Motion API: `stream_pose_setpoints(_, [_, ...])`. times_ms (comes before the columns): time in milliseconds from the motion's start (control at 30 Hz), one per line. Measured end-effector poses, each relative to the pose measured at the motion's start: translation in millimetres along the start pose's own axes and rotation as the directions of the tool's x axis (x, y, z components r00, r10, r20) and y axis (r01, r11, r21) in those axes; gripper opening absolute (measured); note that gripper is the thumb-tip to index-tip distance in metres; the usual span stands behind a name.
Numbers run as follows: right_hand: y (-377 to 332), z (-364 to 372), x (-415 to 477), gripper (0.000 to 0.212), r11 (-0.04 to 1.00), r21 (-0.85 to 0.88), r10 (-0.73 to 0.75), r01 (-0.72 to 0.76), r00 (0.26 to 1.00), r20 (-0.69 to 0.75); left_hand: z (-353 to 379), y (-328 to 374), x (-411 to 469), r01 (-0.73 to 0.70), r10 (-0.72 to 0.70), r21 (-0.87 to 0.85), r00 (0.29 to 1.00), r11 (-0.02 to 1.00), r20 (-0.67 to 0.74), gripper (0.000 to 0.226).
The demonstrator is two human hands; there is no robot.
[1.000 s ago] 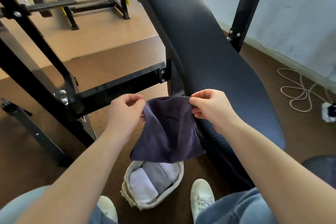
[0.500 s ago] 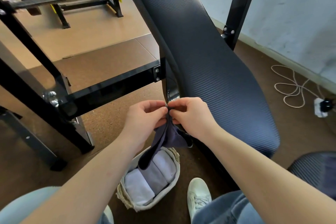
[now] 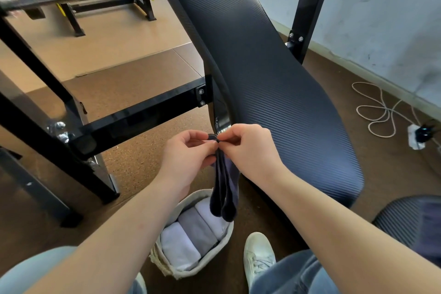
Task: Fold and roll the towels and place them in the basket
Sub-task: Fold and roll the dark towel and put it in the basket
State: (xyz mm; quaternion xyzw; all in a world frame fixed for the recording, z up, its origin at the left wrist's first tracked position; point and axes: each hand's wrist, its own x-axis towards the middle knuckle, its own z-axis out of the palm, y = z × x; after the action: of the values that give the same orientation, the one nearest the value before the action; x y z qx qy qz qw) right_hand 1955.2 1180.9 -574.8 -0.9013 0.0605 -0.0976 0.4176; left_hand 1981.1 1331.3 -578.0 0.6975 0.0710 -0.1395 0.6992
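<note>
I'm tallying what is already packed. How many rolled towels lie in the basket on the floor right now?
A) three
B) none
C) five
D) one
A: three rolled towels lie side by side in the basket, two white with a grey one between, while the left hand and right hand pinch the dark towel above it.

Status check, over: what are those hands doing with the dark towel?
Left hand and right hand pinch dark towel at top edge. Towel hangs doubled above basket holding three rolled towels. Nothing between towel and basket.
</note>
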Motion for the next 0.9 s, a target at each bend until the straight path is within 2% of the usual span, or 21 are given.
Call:
stream_pose_setpoints(100, [-0.2,4.4,0.3,0.017,0.995,-0.075,-0.073,0.072,0.997,-0.014,0.3,-1.4,2.2,0.095,-0.097,-0.136,0.995,0.986,-0.004,0.023])
stream_pose_setpoints(167, [-1.7,5.8,-1.5,0.017,0.990,-0.095,-0.109,0.107,0.994,-0.021,-0.4,-2.1,2.9,0.117,-0.119,-0.169,0.993,0.979,-0.005,0.022])
stream_pose_setpoints(267, [-4.0,2.6,-3.9,0.021,0.981,-0.094,-0.171,0.169,0.985,-0.017,-0.4,-3.0,3.1,0.082,-0.081,-0.105,0.997,0.991,0.012,0.017])
stream_pose_setpoints(367, [-3.4,2.0,-3.7,0.023,0.966,-0.132,-0.219,0.224,0.974,0.050,0.9,-3.3,1.1,0.017,-0.018,0.011,0.998,1.000,0.063,0.018])
stream_pose_setpoints(467, [-1.9,-1.0,0.8,0.018,0.964,-0.150,-0.205,0.219,0.973,0.105,-0.7,-1.7,2.8,-0.024,0.022,0.031,0.997,0.999,0.073,0.018])
stream_pose_setpoints(633, [0.9,-17.4,7.1,0.021,0.994,-0.038,-0.092,0.098,0.984,0.150,-9.0,8.3,9.7,-0.024,0.025,-0.043,1.000,0.999,0.019,0.016])
stream_pose_setpoints(667, [1.7,-18.4,7.6,0.020,0.996,-0.032,-0.079,0.084,0.987,0.139,-11.2,9.2,10.9,-0.044,0.045,-0.005,0.999,0.999,0.013,0.016])
stream_pose_setpoints(767, [4.0,-20.2,8.9,0.020,0.997,-0.005,-0.079,0.080,0.993,0.088,-21.5,6.5,21.1,-0.158,0.160,0.279,0.987,0.947,0.013,0.017])
stream_pose_setpoints(833, [5.0,-22.7,8.8,0.019,0.996,-0.007,-0.085,0.086,0.993,0.084,-27.1,3.4,27.9,-0.143,0.126,0.405,0.990,0.903,0.069,0.023])
stream_pose_setpoints(900, [4.7,-24.8,8.5,0.015,0.995,-0.018,-0.099,0.101,0.990,0.098,-31.0,-0.1,31.8,-0.091,0.060,0.453,0.995,0.887,0.082,0.027])
